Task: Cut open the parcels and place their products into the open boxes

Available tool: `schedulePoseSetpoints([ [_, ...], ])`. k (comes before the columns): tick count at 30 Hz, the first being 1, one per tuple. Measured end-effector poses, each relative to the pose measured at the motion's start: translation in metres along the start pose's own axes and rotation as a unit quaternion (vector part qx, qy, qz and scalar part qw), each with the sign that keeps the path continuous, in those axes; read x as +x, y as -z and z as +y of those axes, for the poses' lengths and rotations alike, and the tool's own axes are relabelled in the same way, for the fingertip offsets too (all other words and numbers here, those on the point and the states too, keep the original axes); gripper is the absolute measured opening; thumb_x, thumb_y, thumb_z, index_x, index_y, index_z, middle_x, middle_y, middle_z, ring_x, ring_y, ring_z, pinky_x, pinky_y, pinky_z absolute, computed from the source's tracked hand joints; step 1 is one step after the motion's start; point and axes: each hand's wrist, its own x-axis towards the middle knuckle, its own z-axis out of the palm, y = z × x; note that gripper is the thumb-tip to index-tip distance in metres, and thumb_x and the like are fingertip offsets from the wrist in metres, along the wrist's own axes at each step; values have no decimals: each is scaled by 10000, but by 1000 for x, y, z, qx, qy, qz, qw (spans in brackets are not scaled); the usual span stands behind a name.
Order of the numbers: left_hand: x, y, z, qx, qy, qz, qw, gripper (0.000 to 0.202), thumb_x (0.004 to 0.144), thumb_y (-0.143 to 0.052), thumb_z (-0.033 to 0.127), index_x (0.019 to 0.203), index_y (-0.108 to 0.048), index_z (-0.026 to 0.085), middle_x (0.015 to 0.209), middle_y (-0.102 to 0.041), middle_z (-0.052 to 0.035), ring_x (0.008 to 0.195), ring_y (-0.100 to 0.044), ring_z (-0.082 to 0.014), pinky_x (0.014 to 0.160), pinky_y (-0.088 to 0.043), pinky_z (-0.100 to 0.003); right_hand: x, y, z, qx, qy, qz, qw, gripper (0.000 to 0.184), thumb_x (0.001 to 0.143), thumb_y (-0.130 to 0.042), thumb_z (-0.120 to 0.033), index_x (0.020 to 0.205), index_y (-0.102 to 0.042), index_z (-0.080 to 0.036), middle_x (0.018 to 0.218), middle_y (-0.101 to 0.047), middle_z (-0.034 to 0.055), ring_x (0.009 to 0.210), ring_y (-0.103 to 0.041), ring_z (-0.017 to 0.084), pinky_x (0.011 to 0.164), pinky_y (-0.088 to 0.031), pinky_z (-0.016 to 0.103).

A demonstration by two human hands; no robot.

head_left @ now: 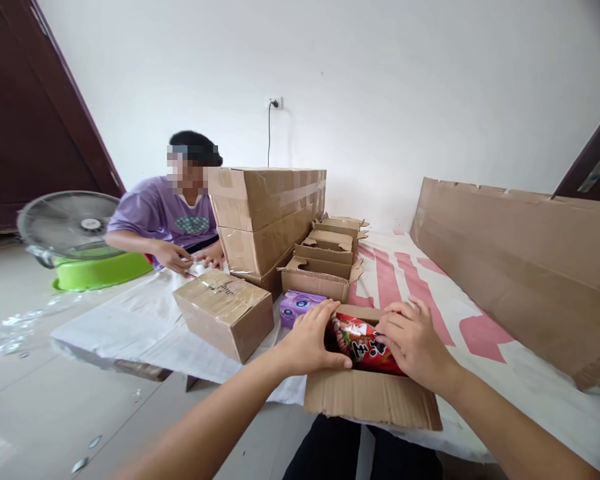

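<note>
A red snack packet (363,345) lies in an open cardboard box (370,399) in front of me. My left hand (310,337) grips the packet's left end, fingers curled over it and thumb along its front edge. My right hand (414,342) presses on the packet's right end with bent fingers. A purple tissue pack (300,305) sits just behind my left hand.
A taped small box (225,311) stands to the left, with stacked large cartons (267,213) and several open small boxes (325,267) behind. Flat cardboard sheets (520,260) lean at right. A person in a purple shirt (165,213) works beyond, beside a fan (67,227) and green basin (103,271).
</note>
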Motion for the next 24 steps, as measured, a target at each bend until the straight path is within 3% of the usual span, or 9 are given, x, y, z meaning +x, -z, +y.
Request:
schedulePoseSetpoints([
  [2, 10, 6, 2, -26, 3, 63, 998, 898, 550, -880, 359, 1329, -462, 205, 1417, -515, -162, 1323, -451, -380, 1103, -327, -582, 7, 13, 1, -33, 31, 45, 998, 146, 904, -576, -134, 842, -665, -232, 870, -723, -4, 1004, -575, 233, 1056, -217, 521],
  [5, 32, 23, 10, -168, -6, 136, 976, 584, 580, -854, 256, 1074, -547, 211, 1035, -696, -52, 985, -662, -260, 904, -519, -446, 25, 28, 9, -84, 37, 117, 989, 129, 908, -595, -190, 832, -690, -233, 969, -702, 40, 1026, -566, 247, 981, -329, 479],
  [8, 60, 46, 23, -369, -19, 136, 919, 408, 611, -817, 202, 873, -503, 201, 731, -658, 52, 618, -663, -140, 613, -565, -289, 47, 33, 27, -122, 26, 194, 973, 141, 909, -603, -243, 823, -714, -227, 1036, -667, 82, 1083, -550, 277, 932, -401, 458],
  [11, 82, 67, 38, -437, -34, 156, 885, 346, 648, -785, 159, 787, -470, 190, 639, -622, 82, 469, -604, -82, 491, -525, -212, 64, 30, 46, -112, 3, 237, 965, 168, 919, -580, -286, 867, -726, -221, 1126, -631, 112, 1149, -512, 298, 981, -421, 481],
  [14, 91, 79, 51, -434, -54, 199, 877, 293, 697, -742, 131, 733, -456, 184, 596, -579, 98, 432, -557, -44, 452, -474, -152, 72, 24, 60, -42, -49, 259, 964, 292, 881, -623, -373, 1122, -666, -214, 1299, -554, 143, 1257, -452, 326, 1083, -349, 545],
  [18, 80, 81, 65, -445, -90, 237, 859, 277, 714, -721, 117, 720, -454, 188, 624, -566, 95, 458, -523, -29, 461, -445, -133, 66, 20, 62, 216, -208, 220, 928, 1061, 630, -795, -603, 1477, -292, -208, 1500, -378, 206, 1338, -407, 392, 1075, -338, 635],
  [20, 66, 77, 75, -455, -140, 231, 849, 277, 710, -739, 132, 722, -467, 186, 704, -604, 68, 542, -556, -43, 517, -473, -146, 58, 22, 54, 339, -226, 150, 901, 1040, 632, -774, -647, 1471, -302, -254, 1476, -448, 169, 1312, -468, 371, 1049, -402, 602],
  [22, 47, 71, 85, -455, -206, 202, 842, 272, 726, -754, 157, 735, -484, 185, 780, -630, 38, 654, -594, -67, 593, -498, -164, 43, 26, 44, 416, -206, 92, 881, 805, 686, -763, -606, 1364, -480, -275, 1369, -586, 110, 1246, -551, 337, 1020, -469, 529],
  [24, 26, 64, 90, -443, -257, 152, 845, 260, 757, -759, 184, 823, -508, 197, 846, -648, 16, 753, -622, -99, 676, -522, -204, 16, 29, 38, 449, -219, 82, 862, 645, 677, -807, -528, 1235, -607, -273, 1257, -675, 81, 1151, -623, 333, 955, -531, 497],
])
